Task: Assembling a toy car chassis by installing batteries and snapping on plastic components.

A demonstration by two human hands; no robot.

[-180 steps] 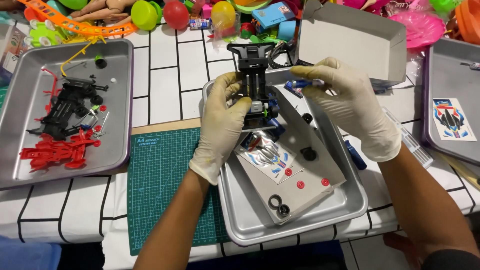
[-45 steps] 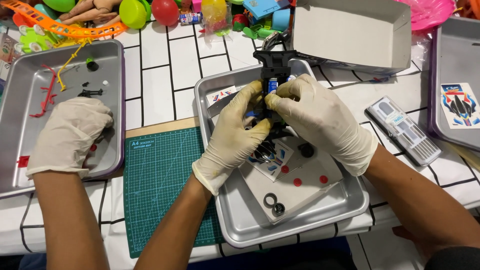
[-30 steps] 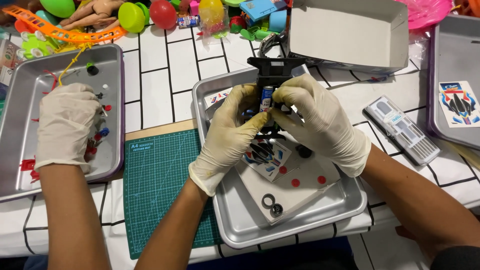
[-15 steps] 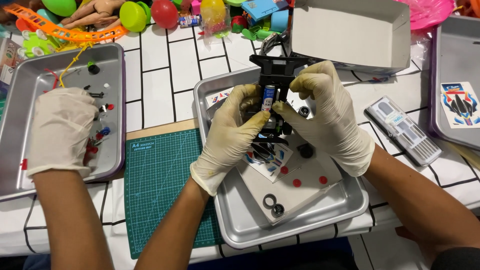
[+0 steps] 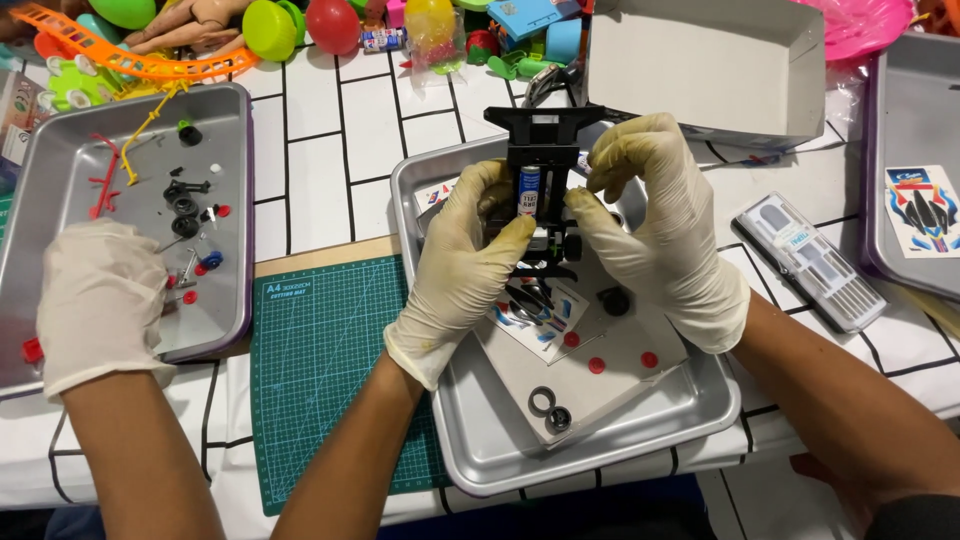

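Observation:
Both my hands wear pale gloves and hold a black toy car chassis [image 5: 543, 130] upright over the middle metal tray [image 5: 600, 470]. My left hand [image 5: 455, 270] grips its left side, thumb by a blue and white battery [image 5: 529, 190] seated in it. My right hand [image 5: 660, 230] pinches the right side near the top. Under the chassis a white card carries a sticker sheet [image 5: 535, 310], small red parts [image 5: 597, 365] and black rings [image 5: 542, 400].
Another person's gloved hand [image 5: 100, 300] rests in the left tray [image 5: 40, 170] among small black and red parts. A green cutting mat [image 5: 320, 380] lies between the trays. A grey box [image 5: 700, 60], a screwdriver case [image 5: 810, 260], a right tray [image 5: 900, 120] and toys surround them.
My hands brought the chassis upright and keep it there, my right fingers shifting near its top. The other person's hand came into the left tray and slid slightly toward its near edge.

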